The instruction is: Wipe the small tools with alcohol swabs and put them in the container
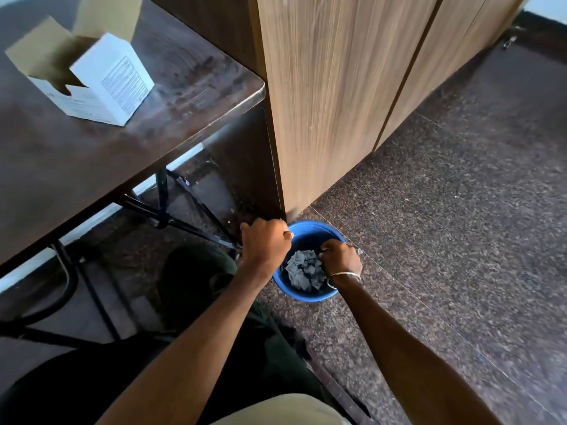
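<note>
Swab wrappers (pixel 303 271), light and crumpled, fill blue bucket (pixel 302 297); right hand (pixel 340 260) pinches some, left hand (pixel 265 242) grips the rim.

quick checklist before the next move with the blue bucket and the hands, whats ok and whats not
1. Left hand has a hold on the blue bucket: cannot tell; its fingers are curled at the rim, the contact itself is hidden.
2. Right hand is over the bucket: ok; it is inside the opening, above the grey wrappers.
3. What the right hand holds: cannot tell; fingers are curled, contents hidden.
4. Bucket upright on the floor: ok.
5. White box open on the table: ok; contents not visible.
6. Small tools in view: not ok; none show.
</note>
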